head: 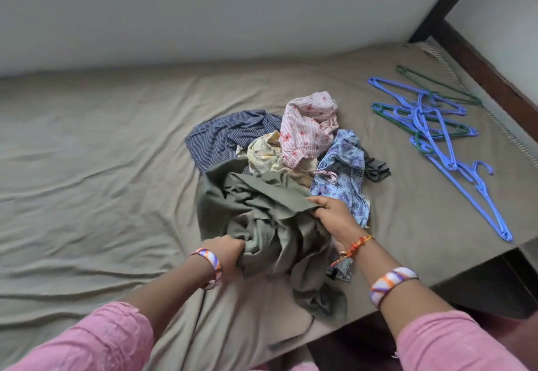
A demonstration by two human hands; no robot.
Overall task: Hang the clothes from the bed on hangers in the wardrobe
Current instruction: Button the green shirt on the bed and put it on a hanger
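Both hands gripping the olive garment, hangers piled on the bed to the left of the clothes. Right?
Not quite. The hangers lie to the right of the clothes, near the bed's right edge, as the head view shows. The rest holds: the left hand and right hand both grip the olive garment.

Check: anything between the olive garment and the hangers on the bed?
Both hands already grip the olive garment. The blue floral garment lies between it and the hangers; wardrobe not in view.
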